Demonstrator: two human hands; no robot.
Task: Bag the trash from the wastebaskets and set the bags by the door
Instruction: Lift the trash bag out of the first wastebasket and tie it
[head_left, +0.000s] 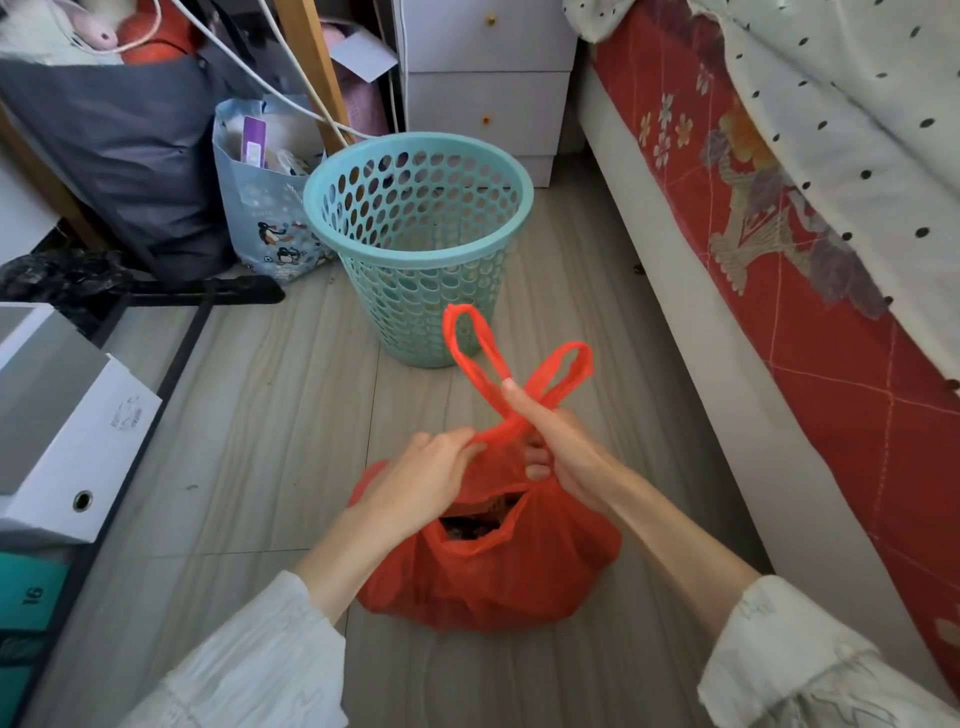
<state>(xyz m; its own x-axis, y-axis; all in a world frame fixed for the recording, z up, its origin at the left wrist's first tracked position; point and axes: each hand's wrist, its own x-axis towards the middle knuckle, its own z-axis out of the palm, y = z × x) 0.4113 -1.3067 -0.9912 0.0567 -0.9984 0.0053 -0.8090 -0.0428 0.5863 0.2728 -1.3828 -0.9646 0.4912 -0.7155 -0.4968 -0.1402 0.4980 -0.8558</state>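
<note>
So we're at the tying step here: the red bag (488, 566) sits on the floor (270, 395) right in front of us, just short of the empty teal wastebasket (415, 244), and its mouth still gapes with dark trash showing. Our tip: pull both handles (511, 358) snug so the neck bunches up, then cross them low and knot tight, otherwise stuff probably spills on the way to the door. Our left hand (426, 478) pinches the bag's edge near the neck, fingers curled on the plastic. Our right hand (561, 441) has the two handles crossed over its straight forefinger, the other fingers tucked round the gathered plastic underneath.
</note>
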